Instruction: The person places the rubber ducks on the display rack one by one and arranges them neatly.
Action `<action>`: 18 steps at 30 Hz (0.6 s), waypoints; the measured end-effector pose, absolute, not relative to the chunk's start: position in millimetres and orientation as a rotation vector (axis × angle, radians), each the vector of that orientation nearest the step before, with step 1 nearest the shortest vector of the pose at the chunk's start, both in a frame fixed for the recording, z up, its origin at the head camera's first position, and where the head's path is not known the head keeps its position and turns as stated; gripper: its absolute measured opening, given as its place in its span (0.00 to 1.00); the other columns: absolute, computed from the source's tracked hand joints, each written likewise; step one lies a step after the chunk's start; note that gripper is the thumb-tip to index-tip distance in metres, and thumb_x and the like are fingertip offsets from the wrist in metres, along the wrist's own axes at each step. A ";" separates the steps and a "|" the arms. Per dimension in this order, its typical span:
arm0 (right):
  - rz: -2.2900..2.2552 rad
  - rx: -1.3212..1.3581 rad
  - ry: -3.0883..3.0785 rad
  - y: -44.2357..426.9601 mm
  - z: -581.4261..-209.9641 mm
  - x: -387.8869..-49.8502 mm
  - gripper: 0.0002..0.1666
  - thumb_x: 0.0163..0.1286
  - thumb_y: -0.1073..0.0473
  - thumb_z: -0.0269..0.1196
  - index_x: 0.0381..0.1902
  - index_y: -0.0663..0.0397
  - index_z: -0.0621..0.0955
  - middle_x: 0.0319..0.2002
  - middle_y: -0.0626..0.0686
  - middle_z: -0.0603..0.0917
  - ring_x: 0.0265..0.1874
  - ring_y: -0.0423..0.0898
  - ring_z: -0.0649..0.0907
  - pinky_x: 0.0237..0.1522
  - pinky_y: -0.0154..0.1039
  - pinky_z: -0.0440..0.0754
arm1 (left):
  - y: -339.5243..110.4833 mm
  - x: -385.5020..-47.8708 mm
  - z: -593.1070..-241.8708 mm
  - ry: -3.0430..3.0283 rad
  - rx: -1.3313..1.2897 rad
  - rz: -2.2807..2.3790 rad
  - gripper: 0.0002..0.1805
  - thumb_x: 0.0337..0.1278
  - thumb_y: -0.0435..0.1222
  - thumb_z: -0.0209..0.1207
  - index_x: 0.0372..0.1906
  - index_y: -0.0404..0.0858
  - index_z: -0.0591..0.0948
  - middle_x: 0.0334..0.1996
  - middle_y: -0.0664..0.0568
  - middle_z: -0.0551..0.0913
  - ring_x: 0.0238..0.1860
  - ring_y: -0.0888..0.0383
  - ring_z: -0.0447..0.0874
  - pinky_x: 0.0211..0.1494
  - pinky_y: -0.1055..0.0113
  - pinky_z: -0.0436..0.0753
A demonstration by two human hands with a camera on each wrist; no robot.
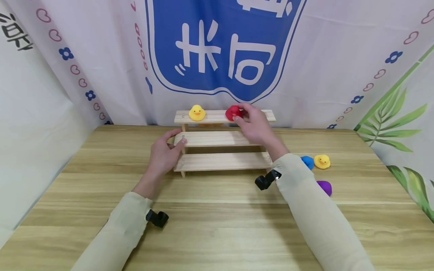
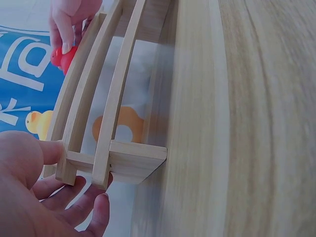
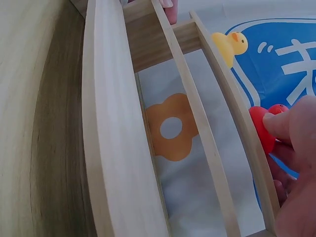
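So there's a wood-grain table [image 1: 210,233] pushed up to a white printed curtain [image 1: 325,75], with green leaves [image 1: 390,131] printed on the backdrop toward 3 o'clock. Sitting near the curtain is a pale wooden three-step rack [image 1: 223,162]; clock positions below are from its middle, head view. The right hand [image 1: 254,126], around 1 o'clock, has its fingers pinched on a red rubbery toy duck [image 1: 232,112] at the top step. The left hand [image 1: 165,150], at 9 o'clock, has thumb and fingers clamped round the rack's end. A yellow toy duck with an orange bill [image 1: 197,113] sits on the top step at 11. Out on the table, between 3 and 4, are a blue toy [image 1: 307,162] and a second yellow duck [image 1: 322,161], with a purple toy [image 1: 325,188] near 4. The right beige sleeve [image 1: 315,203] covers part of the blue and purple ones, and the fingers hide some of the red duck. Writing-wise: the blue shield [image 1: 210,81] at 12 has big white characters, I read 米 and 可, with another chopped off up top. "GOOD" runs sideways at 10. Can't make out the small marks on the rack's ends.
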State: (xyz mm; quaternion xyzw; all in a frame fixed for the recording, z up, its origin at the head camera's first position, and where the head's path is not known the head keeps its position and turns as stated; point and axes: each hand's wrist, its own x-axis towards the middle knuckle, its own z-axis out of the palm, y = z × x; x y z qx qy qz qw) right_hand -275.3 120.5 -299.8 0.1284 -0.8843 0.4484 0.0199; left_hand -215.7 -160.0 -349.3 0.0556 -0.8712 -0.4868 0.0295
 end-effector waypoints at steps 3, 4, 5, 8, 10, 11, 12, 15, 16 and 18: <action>1.353 0.402 -2.758 119.2 -299.9 -276.9 0.28 0.82 0.58 0.60 0.76 0.52 0.73 0.72 0.58 0.77 0.72 0.55 0.78 0.75 0.50 0.77 | -160.5 -215.6 -348.8 -2.688 0.169 -1.507 0.28 0.78 0.46 0.60 0.77 0.49 0.73 0.21 0.55 0.71 0.21 0.61 0.70 0.20 0.70 0.72; 1.342 0.402 -2.763 118.9 -299.9 -277.4 0.28 0.82 0.57 0.60 0.76 0.51 0.73 0.72 0.58 0.77 0.72 0.55 0.78 0.75 0.50 0.77 | -160.5 -215.5 -348.6 -2.689 0.168 -1.507 0.28 0.78 0.46 0.60 0.78 0.49 0.73 0.20 0.56 0.71 0.21 0.61 0.70 0.20 0.70 0.71; 1.335 0.405 -2.764 118.8 -299.9 -277.8 0.28 0.82 0.57 0.60 0.76 0.51 0.73 0.72 0.58 0.77 0.72 0.55 0.78 0.76 0.50 0.76 | -160.5 -215.3 -348.3 -2.690 0.167 -1.506 0.28 0.78 0.46 0.60 0.78 0.49 0.73 0.20 0.56 0.70 0.21 0.61 0.70 0.20 0.70 0.71; 1.322 0.404 -2.772 118.2 -299.3 -278.2 0.28 0.82 0.57 0.60 0.77 0.51 0.72 0.72 0.58 0.77 0.73 0.55 0.77 0.76 0.51 0.76 | -160.2 -214.6 -347.6 -2.694 0.162 -1.499 0.28 0.78 0.46 0.59 0.78 0.49 0.73 0.19 0.56 0.70 0.21 0.61 0.69 0.20 0.70 0.71; 1.323 0.397 -2.775 117.6 -299.1 -278.2 0.28 0.82 0.57 0.60 0.77 0.50 0.72 0.72 0.58 0.77 0.73 0.55 0.77 0.76 0.51 0.76 | -159.9 -214.4 -347.5 -2.692 0.157 -1.497 0.28 0.78 0.45 0.59 0.78 0.48 0.73 0.19 0.56 0.70 0.20 0.61 0.69 0.20 0.70 0.71; 1.324 0.393 -2.777 117.4 -299.1 -278.0 0.28 0.82 0.57 0.60 0.77 0.50 0.72 0.73 0.57 0.76 0.73 0.54 0.77 0.76 0.51 0.76 | -159.8 -214.3 -347.5 -2.690 0.155 -1.496 0.28 0.78 0.45 0.59 0.78 0.48 0.73 0.19 0.56 0.70 0.20 0.61 0.68 0.20 0.70 0.70; 1.323 0.390 -2.779 117.1 -299.0 -277.9 0.29 0.82 0.57 0.60 0.77 0.49 0.72 0.73 0.57 0.76 0.73 0.54 0.76 0.76 0.51 0.76 | -159.7 -214.3 -347.5 -2.689 0.155 -1.496 0.28 0.78 0.45 0.59 0.78 0.48 0.73 0.19 0.56 0.70 0.20 0.61 0.68 0.20 0.70 0.70; 1.319 0.388 -2.781 117.4 -299.9 -278.3 0.29 0.83 0.57 0.59 0.78 0.48 0.71 0.73 0.57 0.76 0.73 0.54 0.76 0.76 0.51 0.76 | -159.4 -215.2 -348.1 -2.686 0.149 -1.498 0.28 0.78 0.45 0.59 0.78 0.48 0.73 0.19 0.56 0.69 0.20 0.61 0.68 0.20 0.70 0.70; 1.312 0.389 -2.784 117.2 -300.3 -278.3 0.29 0.83 0.57 0.59 0.78 0.48 0.71 0.73 0.57 0.76 0.73 0.54 0.76 0.76 0.51 0.76 | -159.8 -215.1 -348.2 -2.684 0.148 -1.498 0.28 0.78 0.45 0.60 0.77 0.47 0.73 0.19 0.56 0.69 0.20 0.61 0.68 0.20 0.70 0.70; 1.297 0.396 -2.788 117.4 -300.6 -278.1 0.29 0.83 0.56 0.60 0.78 0.47 0.71 0.74 0.57 0.75 0.74 0.55 0.76 0.76 0.51 0.76 | -160.6 -214.8 -348.3 -2.681 0.148 -1.503 0.28 0.78 0.45 0.60 0.77 0.47 0.73 0.18 0.57 0.68 0.19 0.62 0.67 0.19 0.70 0.70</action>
